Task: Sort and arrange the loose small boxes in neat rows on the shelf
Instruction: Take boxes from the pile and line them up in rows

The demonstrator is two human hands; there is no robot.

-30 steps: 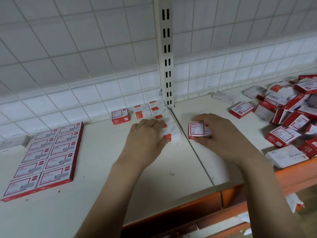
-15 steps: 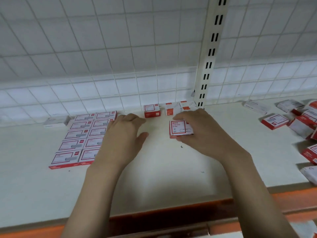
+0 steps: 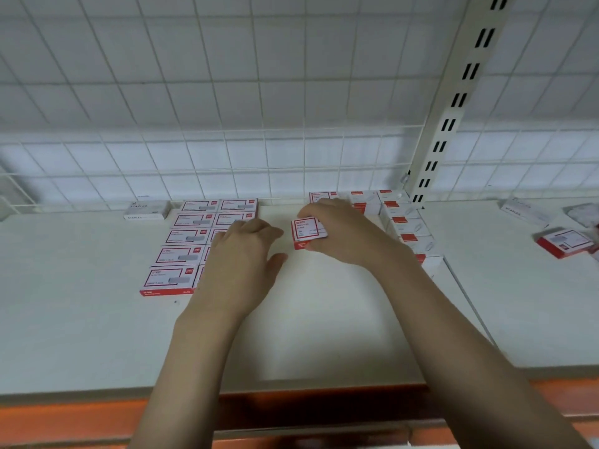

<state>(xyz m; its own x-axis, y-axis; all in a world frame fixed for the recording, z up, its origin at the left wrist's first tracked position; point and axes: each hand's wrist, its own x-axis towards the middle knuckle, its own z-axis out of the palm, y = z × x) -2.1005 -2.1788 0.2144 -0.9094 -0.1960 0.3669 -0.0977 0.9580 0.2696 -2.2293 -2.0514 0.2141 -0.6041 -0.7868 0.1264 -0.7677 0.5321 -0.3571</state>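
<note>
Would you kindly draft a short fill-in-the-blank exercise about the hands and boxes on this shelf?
1. The small red box is held in the ____ hand.
2. The left hand holds ____.
3. The neat block of red boxes is ____ columns wide.
4. The white box left of that block is printed with the word ____.

Missing words: right; nothing; two; STAPLES

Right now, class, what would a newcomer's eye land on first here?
The right hand gripping a small red-and-white box at the shelf's middle. Left of it, the open left hand hovers over a neat two-column grid of boxes; loose boxes lie far right.
</note>
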